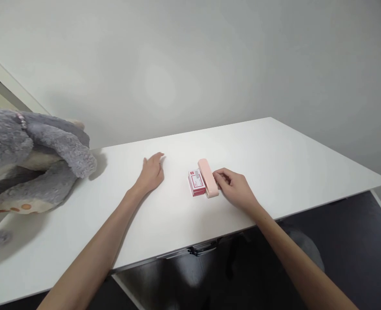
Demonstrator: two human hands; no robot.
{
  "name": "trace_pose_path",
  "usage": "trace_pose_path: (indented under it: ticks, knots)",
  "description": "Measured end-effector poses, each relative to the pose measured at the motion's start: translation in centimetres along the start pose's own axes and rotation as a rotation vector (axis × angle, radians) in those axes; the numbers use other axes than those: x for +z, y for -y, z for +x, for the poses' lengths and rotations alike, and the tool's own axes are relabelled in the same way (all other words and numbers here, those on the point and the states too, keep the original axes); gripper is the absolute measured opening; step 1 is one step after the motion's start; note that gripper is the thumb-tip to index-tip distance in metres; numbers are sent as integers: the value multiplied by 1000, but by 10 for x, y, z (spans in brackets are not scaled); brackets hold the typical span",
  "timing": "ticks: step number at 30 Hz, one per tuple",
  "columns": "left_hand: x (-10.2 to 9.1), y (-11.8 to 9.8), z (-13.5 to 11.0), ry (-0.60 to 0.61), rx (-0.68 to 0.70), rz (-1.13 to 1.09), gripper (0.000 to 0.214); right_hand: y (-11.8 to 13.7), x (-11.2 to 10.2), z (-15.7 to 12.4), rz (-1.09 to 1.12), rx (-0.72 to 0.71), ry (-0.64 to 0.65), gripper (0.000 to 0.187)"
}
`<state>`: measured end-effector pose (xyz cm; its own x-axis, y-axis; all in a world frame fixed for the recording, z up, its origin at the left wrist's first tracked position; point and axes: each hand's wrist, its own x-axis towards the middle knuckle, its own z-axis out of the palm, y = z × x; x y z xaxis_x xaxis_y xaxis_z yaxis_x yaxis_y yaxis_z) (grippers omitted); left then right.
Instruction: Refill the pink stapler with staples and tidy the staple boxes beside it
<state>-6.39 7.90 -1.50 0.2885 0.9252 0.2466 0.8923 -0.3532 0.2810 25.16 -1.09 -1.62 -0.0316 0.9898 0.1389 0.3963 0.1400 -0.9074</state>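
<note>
A pale pink stapler (pixel 207 177) lies on the white table (pixel 274 155), with a small red and white box (pixel 196 183) right against its left side. My right hand (pixel 234 186) rests on the table at the stapler's right side, its fingers curled and touching the stapler's edge. My left hand (pixel 151 172) lies flat on the table to the left of the box, fingers stretched out, holding nothing.
A large grey plush toy (pixel 29 159) with a cream, spotted foot sits on the left end of the table. A white wall stands behind. The table's front edge runs below my forearms, with dark floor under it.
</note>
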Motion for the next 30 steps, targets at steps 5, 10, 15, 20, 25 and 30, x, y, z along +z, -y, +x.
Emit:
trace_pose_path:
  ticks: [5,10,15,20,25,30]
  knots:
    - [-3,-17,-3,61,231,-133,53,0,0,0,2,-8,-3,29]
    - [-7,-19,-4,-83,115,-127,43,0,-1,0,2,-1,0,29]
    - [-3,-12,0,-235,11,-70,32,0,0,0,-1,-3,-5,29]
    - [4,-17,1,-216,43,-159,26,0,0,0,0,-12,-1,30]
    - [6,-30,-3,-45,123,-335,36,-1,0,0,-2,-18,-1,29]
    - [-11,-26,-5,104,127,-387,42,-2,0,1,-14,-12,-8,29]
